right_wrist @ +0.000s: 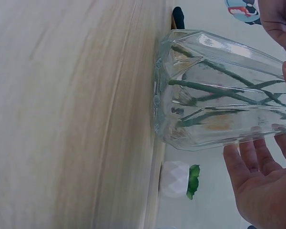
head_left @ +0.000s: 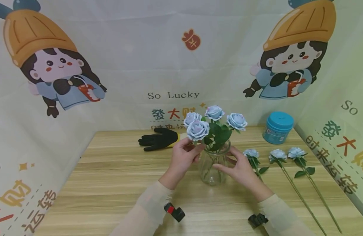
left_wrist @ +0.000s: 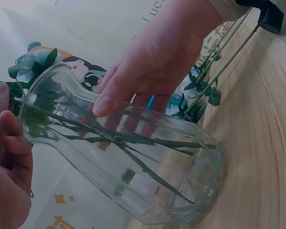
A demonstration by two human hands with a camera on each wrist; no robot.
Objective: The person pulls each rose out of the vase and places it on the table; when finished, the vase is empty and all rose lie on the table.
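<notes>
While the right hand [head_left: 243, 168] steadies the glass vase [head_left: 211, 174], upright on the table [head_left: 110, 183], thumb and fingers curled round its side, the left hand [head_left: 182, 158], pinching the front blue rose [head_left: 198, 130] below its bloom, should guide it lightly to avoid tipping the glass vase.

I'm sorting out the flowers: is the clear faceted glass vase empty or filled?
Not empty: thin green stems show inside the vase, and pale-blue layered-petal roses rise above it. Whether it contains water, I cannot tell.

pale cartoon-printed cloth walls [head_left: 134, 46], wood-grain tabletop [head_left: 110, 183]
</notes>
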